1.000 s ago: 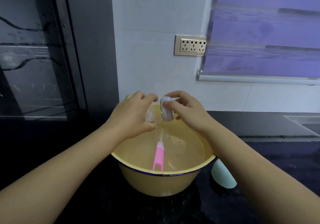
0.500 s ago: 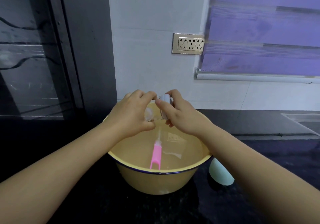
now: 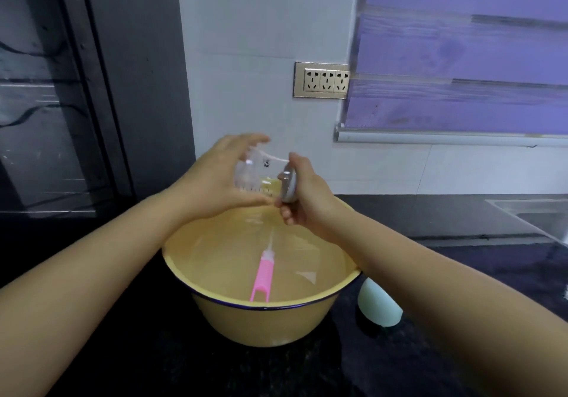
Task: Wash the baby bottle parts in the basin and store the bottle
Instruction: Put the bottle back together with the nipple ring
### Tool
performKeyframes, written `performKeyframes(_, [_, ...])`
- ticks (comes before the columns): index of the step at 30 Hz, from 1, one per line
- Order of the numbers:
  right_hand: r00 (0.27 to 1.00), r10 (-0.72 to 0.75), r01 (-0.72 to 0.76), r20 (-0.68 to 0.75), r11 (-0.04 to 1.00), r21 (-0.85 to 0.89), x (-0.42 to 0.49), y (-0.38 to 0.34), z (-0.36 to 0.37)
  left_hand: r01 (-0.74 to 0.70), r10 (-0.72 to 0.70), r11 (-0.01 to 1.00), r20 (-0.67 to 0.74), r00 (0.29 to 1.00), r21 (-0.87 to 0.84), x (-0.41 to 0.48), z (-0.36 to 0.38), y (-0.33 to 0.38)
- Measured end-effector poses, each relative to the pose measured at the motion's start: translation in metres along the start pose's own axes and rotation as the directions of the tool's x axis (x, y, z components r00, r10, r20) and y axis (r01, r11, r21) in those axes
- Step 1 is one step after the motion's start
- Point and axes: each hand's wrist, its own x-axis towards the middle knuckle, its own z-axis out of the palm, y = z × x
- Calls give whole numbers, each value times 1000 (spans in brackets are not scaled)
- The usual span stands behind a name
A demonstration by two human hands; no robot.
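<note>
Above the basin [image 3: 276, 323], the bottle [image 3: 252, 175] is gripped by the left hand [image 3: 215, 184], its cap [image 3: 288, 186] pinched by the right hand [image 3: 310, 203]; unscrewing seems in hand, and dunking both parts is called for next.

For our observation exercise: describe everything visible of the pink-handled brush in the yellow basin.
The brush has a pink, plastic-looking handle with a forked end, narrowing into a pale translucent neck and thin stem. It lies slanted: the forked end leans against the near wall of the yellow basin, just below its dark-blue rim, while the stem dips into the water toward the far side. Its bristle head cannot be made out. Only basin and water touch it.
</note>
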Motion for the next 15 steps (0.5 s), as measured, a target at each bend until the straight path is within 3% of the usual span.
performKeyframes(2, [992, 65, -89, 106, 966, 243, 1, -3, -2, 57, -108, 910, -102, 989, -410, 4, -1, 4])
performKeyframes(4, [975, 61, -134, 213, 927, 351, 0, -3, -5, 80, -221, 708, -112, 969, -701, 9, 9, 9])
performKeyframes(7, [952, 25, -149, 306, 909, 388, -4, -4, -7, 92, -363, 403, -66, 930, -911, 20, 24, 26])
performKeyframes(9, [955, 8, -144, 298, 887, 439, -6, -4, -8, 106, -438, 331, -53, 897, -938, 30, 27, 39])
performKeyframes(11, [973, -17, -108, 230, 848, 519, -6, -4, -9, 147, -492, 392, -72, 868, -908, 41, 28, 46])
performKeyframes(13, [988, -39, -61, 149, 791, 609, -4, -5, -10, 193, -495, 556, -135, 859, -808, 49, 28, 55])
performKeyframes(15, [995, -44, -31, 92, 727, 686, -4, -7, -12, 180, -404, 747, -223, 887, -640, 53, 28, 68])
